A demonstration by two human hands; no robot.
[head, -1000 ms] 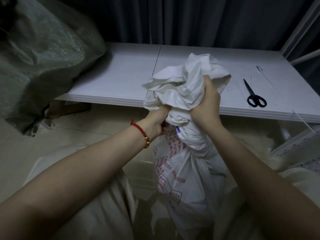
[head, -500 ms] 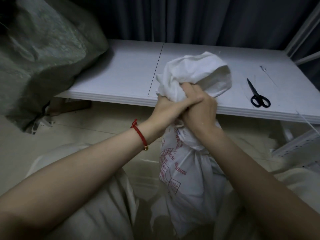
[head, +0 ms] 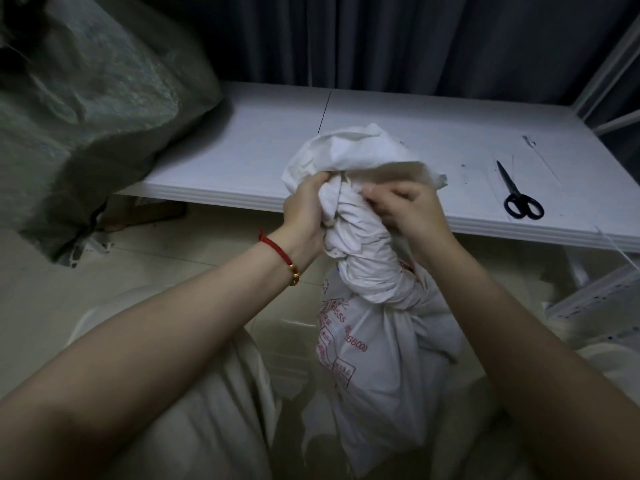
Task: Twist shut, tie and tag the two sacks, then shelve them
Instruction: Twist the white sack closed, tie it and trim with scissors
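Note:
A white sack [head: 377,358] with red print stands upright between my knees, in front of the white shelf board [head: 242,140]. Its neck [head: 374,271] is wound into a tight rope-like twist, and the loose mouth flares out above my fingers. My left hand [head: 304,213], with a red string bracelet on the wrist, grips the left side of the neck. My right hand [head: 412,216] clamps the right side, fingers curled into the fabric. A second sack [head: 86,109], grey-green and bulky, rests on the left end of the shelf board.
Black scissors [head: 519,195] lie on the right part of the board, with thin white ties [head: 540,157] near them. A white shelf upright [head: 602,74] rises at the far right. Dark curtains hang behind. A perforated metal rail [head: 595,296] lies on the floor at the right.
My hands have shifted around the neck from stacked together to either side. The twist below them is longer and tighter, and the loose mouth has flopped lower.

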